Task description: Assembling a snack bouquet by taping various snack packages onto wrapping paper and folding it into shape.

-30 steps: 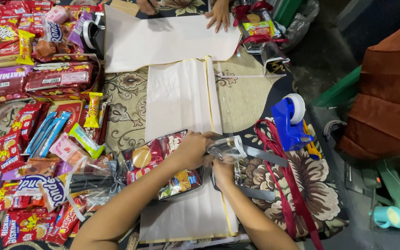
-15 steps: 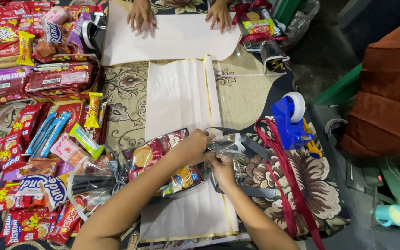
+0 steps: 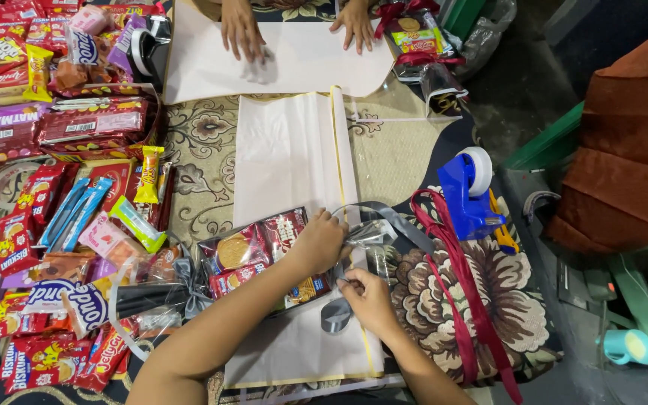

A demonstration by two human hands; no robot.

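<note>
While left hand (image 3: 316, 241) grips snack-filled clear bag (image 3: 264, 255) | right hand (image 3: 365, 300) pinches grey ribbon (image 3: 406, 225)

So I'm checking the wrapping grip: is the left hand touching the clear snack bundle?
Touching. The head view shows the left hand clamped over the gathered neck of the clear snack bundle, no gap.

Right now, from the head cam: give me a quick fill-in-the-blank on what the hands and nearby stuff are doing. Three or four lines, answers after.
1. The left hand grips the gathered neck of a clear ____ bag of snacks.
2. The right hand pinches a ____ ribbon.
3. The tape dispenser right of the bag is ____ in colour.
4. At the top, another person's hands press flat on a sheet of ____ paper.

Answers: plastic; grey; blue; white
</note>
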